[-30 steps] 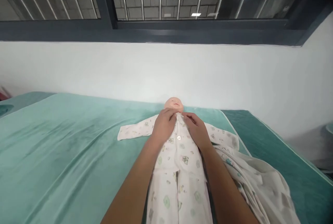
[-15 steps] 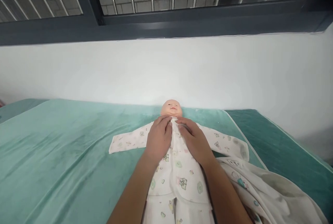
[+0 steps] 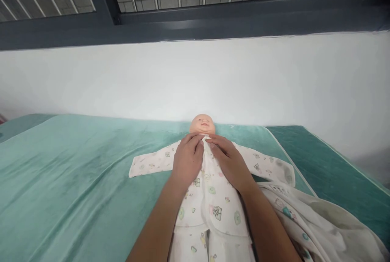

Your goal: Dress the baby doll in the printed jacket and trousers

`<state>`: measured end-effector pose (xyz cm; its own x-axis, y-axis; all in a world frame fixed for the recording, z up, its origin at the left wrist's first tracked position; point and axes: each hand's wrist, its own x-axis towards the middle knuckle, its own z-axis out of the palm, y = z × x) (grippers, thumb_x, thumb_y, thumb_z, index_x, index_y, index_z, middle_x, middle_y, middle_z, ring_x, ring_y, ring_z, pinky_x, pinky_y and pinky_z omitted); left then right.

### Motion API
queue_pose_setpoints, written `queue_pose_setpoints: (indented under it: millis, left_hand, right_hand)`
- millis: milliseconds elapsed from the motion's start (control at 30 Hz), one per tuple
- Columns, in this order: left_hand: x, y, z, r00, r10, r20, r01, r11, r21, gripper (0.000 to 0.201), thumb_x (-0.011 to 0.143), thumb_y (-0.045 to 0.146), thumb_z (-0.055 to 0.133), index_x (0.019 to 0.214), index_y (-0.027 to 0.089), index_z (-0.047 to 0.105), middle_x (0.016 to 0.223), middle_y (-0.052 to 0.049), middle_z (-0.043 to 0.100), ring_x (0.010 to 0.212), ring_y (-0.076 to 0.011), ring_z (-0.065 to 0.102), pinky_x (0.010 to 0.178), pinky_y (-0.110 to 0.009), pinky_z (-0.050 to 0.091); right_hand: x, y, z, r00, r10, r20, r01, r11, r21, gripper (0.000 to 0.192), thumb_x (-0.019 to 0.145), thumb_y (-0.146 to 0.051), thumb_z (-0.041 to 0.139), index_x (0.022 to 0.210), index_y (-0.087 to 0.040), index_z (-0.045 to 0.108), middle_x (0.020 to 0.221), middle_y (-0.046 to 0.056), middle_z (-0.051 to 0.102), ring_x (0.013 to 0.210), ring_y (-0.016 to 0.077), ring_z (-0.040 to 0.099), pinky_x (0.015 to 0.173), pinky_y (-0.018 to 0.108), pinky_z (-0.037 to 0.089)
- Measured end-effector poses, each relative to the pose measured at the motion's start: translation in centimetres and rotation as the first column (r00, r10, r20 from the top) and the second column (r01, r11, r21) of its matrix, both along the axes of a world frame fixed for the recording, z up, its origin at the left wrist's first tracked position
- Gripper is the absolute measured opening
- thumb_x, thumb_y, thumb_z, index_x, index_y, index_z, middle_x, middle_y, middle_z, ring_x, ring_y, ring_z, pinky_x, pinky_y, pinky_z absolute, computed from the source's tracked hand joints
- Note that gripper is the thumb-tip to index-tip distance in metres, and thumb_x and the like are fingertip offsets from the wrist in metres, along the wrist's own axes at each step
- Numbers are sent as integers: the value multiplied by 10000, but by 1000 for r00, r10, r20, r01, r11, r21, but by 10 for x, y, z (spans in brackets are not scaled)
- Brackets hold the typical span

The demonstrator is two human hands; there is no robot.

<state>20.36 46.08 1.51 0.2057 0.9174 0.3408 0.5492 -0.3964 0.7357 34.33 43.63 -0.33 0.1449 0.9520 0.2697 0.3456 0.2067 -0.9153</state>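
A baby doll [image 3: 202, 124] lies on its back with its head toward the wall. It wears a white long-sleeved baby shirt [image 3: 213, 197] printed with small bears and green shapes, both sleeves spread out sideways. At the neckline, my left hand [image 3: 188, 158] has its fingers closed on the shirt's collar from the left. My right hand [image 3: 228, 160] grips the collar's other side, with its fingertips close to those of the left. White printed pants [image 3: 191, 245] show below the shirt hem. The fingers partly hide the collar.
A crumpled white printed cloth [image 3: 319, 217] lies right of my right forearm. Beneath everything spreads a light green sheet [image 3: 76, 164], with a darker green strip [image 3: 319, 160] at right. Behind stand a white wall [image 3: 152, 79] and a dark window frame [image 3: 183, 28].
The view has shifted slightly, so the doll appears a little further right. My fingers have drawn slightly closer at the collar, where the fabric bunches a bit more.
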Motion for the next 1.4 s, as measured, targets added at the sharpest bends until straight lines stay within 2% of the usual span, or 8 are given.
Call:
queue_pose_setpoints:
  millis: [133,233,367,533,700,900,1167,1400]
  left_hand:
    - [0,1,-1,1000,-15,22,15,1000,14,366,953,214,386,1160,270,683,1269,-16,638,1183,-193,577,1039,-362,442]
    - [-1,2,-2,1000,-17,13,17,1000,18,383,940,197,384,1150,286,692,1266,-11,639,1176,-200,581,1021,-366,459]
    - [-2,2,-2,1000,-28,-12,29,999,17,416,911,149,381,1087,306,724,1288,7,625,1202,-200,566,1023,-367,459]
    - [-2,0,-1,999,-45,-7,45,999,14,438,894,118,372,1036,318,735,1289,26,625,1217,-198,556,1037,-378,448]
    - [-2,-4,3,990,-21,137,21,1000,0,307,900,158,435,1025,267,694,1202,-10,664,1170,-196,584,1022,-360,454]
    - [-3,-15,4,985,31,170,-22,998,-56,157,902,211,473,927,244,625,1170,-17,670,1124,-211,594,971,-389,456]
    - [-17,-31,-8,974,-40,224,43,999,-11,225,897,188,476,954,255,683,1257,-15,637,1227,-187,539,1086,-380,392]
    - [-17,-29,-10,980,-75,182,74,997,8,262,914,237,496,1045,271,721,1289,-14,625,1246,-182,525,1116,-364,374]
  right_hand:
    - [-1,0,1,1000,27,16,-28,998,48,256,904,-356,487,1039,-286,693,1293,15,630,1241,229,512,1088,437,347]
    - [-1,-3,3,1000,-10,-8,10,1000,-2,231,891,-365,492,1041,-269,639,1272,36,636,1197,249,539,1049,459,378]
    - [-2,-6,7,997,-22,-68,16,996,-86,270,887,-382,500,1136,-285,541,1324,28,603,1189,250,549,1001,447,413]
    - [-3,-7,7,999,23,-48,-26,997,-71,367,887,-358,513,1251,-317,541,1360,8,575,1272,235,494,1044,420,379]
    - [-3,-6,6,978,-80,-192,79,997,-12,235,868,-389,552,1039,-268,659,1188,30,684,1136,239,595,997,410,423]
    - [-6,-19,7,979,-69,-190,81,995,54,208,861,-374,569,753,-236,681,1187,30,690,1165,244,581,1037,401,389]
    - [-10,-42,-2,971,-69,-229,86,994,68,217,903,-370,544,910,-254,727,1240,31,667,1213,225,551,1091,411,352]
    - [-10,-41,1,979,-91,-185,104,993,61,219,892,-354,559,890,-273,763,1223,16,676,1211,220,556,1098,402,357]
